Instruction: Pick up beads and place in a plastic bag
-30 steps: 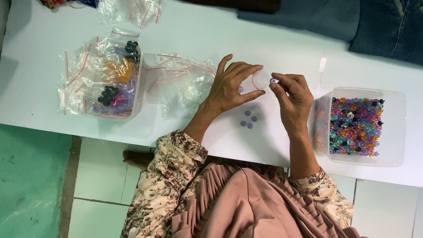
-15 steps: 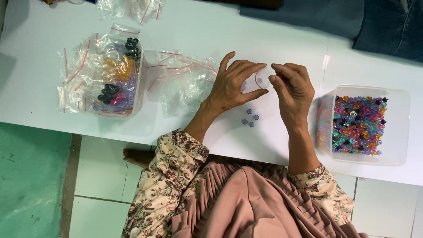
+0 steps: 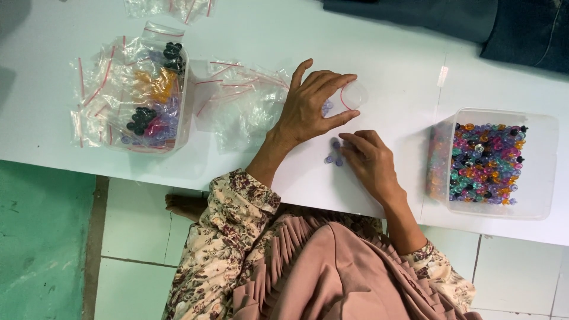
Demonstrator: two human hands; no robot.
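Head view, right fingertips (image 3: pixel 349 142) touching loose beads (image 3: pixel 333 155), left hand (image 3: pixel 314 104) pinching small bag (image 3: pixel 349 96)

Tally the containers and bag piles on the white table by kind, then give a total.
Clear plastic tubs: 2, one of mixed beads, one of filled bags
Small clear bag held in left hand: 1
Loose piles of empty bags: 2
Total: 5

white table (image 3: pixel 385 53), bead tubs (image 3: pixel 495 163), loose beads (image 3: pixel 333 159)

White table (image 3: pixel 391 53) – multicoloured beads (image 3: pixel 483 163) – floral sleeve (image 3: pixel 222 237)
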